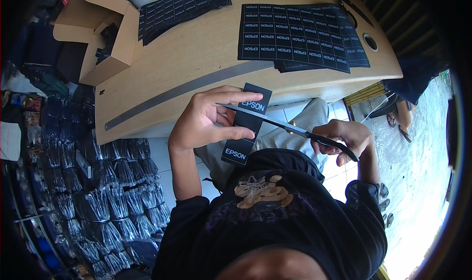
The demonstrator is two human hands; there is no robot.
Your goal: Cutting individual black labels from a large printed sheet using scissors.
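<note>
While the left hand (206,120) pinched a narrow black strip of printed labels (247,124) between thumb and fingers, in the air in front of the wooden tabletop (196,54), the right hand (344,140) was clenched around the black handles of long steel scissors (290,127), whose blades crossed the strip near its middle. The strip looked thin, light and floppy, best gripped close beside the cut so it stayed taut. Larger black sheets of the same labels (300,36) lay on the tabletop, with an open cardboard box (105,34) at its far left corner.
</note>
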